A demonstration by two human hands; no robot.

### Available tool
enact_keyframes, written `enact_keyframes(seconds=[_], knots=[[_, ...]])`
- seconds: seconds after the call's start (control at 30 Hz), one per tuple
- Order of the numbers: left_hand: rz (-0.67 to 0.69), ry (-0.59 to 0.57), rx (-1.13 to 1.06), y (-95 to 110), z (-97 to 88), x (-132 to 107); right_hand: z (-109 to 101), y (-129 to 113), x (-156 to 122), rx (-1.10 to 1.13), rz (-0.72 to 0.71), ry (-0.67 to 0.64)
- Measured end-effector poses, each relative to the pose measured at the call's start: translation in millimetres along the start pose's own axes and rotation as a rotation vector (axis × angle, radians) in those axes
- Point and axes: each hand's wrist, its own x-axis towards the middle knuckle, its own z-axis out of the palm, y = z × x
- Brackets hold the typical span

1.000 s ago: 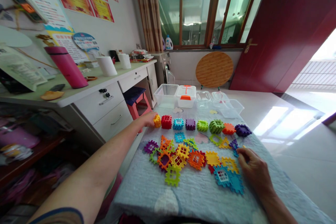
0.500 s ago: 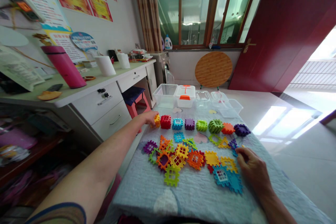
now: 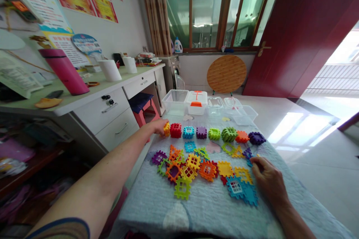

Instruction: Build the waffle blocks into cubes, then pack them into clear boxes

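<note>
My left hand [image 3: 157, 127] reaches across to the far left end of a row of blocks. Its fingers are bent against the yellow block [image 3: 167, 129], which sits on the surface [image 3: 196, 209] under a pale blue cloth. I cannot tell whether they grip it or only touch it.

Behind the row, at the far edge, stand the containers. There is an open clear tub [image 3: 175, 101], and just right of it a box with a white lid and orange latch [image 3: 197, 103]. Further right are three small clear trays [image 3: 234, 108]. I cannot make out anything inside them from here.

The row runs right from the yellow block: a red block [image 3: 175, 130], a blue block [image 3: 188, 132], a purple block [image 3: 201, 132], two green blocks [image 3: 221, 134], an orange block [image 3: 241, 136] and a dark purple block [image 3: 256, 138]. Nearer to me lies a heap of flat tiles [image 3: 193, 164] in many colours, overlapping one another, between my two arms.

My right hand [image 3: 267, 181] rests at the right end of that heap. Its fingers are curled close together with the tips at a blue tile [image 3: 238, 187]. I cannot tell if they pinch anything.

To my left a white desk [image 3: 112, 112] carries a pink flask [image 3: 65, 71] and paper rolls [image 3: 110, 70], with a red stool [image 3: 143, 111] beside it. A round wooden board [image 3: 226, 74] leans against the far wall.
</note>
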Motion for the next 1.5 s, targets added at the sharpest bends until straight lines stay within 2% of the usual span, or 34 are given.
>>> enact_keyframes(seconds=[0.2,0.27,0.33,0.4,0.47,0.53,0.63,0.77,0.87,1.0,1.2,1.33,1.5], knots=[[-0.028,0.089,0.026,7.2,-12.8,-19.9,-1.0,-2.8,0.6,0.022,-0.001,0.011],[-0.035,0.188,0.062,15.5,-15.9,-36.6,-1.5,-4.2,0.3,0.030,0.001,0.014],[0.023,0.336,0.073,29.4,-13.4,-58.1,-2.0,-5.9,-0.1,0.037,0.000,0.020],[0.109,0.487,0.027,48.8,-3.0,-81.4,-2.7,-7.7,-0.3,0.038,-0.006,0.017],[0.164,0.563,-0.048,72.1,15.2,-102.9,-3.5,-8.9,-0.4,0.036,-0.014,0.004],[0.222,0.583,-0.130,96.8,38.2,-119.2,-4.0,-9.3,-0.4,0.031,-0.016,-0.005],[0.293,0.523,-0.204,130.0,70.5,-131.2,-4.2,-9.2,-0.9,0.027,-0.019,0.004],[0.324,0.554,-0.226,153.0,91.8,-131.8,-4.5,-9.1,-2.1,0.038,-0.019,0.029],[0.269,0.665,-0.216,150.6,94.3,-130.9,-4.5,-7.9,-2.9,0.048,-0.016,0.036],[0.138,0.806,-0.222,135.0,96.3,-131.2,-3.6,-5.2,-3.2,0.060,-0.014,0.012],[0.037,0.815,-0.333,126.9,100.7,-130.1,-5.4,-10.1,-3.1,0.077,-0.060,-0.014],[0.034,0.860,-0.377,125.6,101.2,-128.8,-7.3,-15.6,-3.2,0.071,-0.120,-0.040],[0.100,0.987,-0.361,117.5,104.2,-125.8,-5.8,-18.0,-3.2,0.020,-0.209,-0.134]])
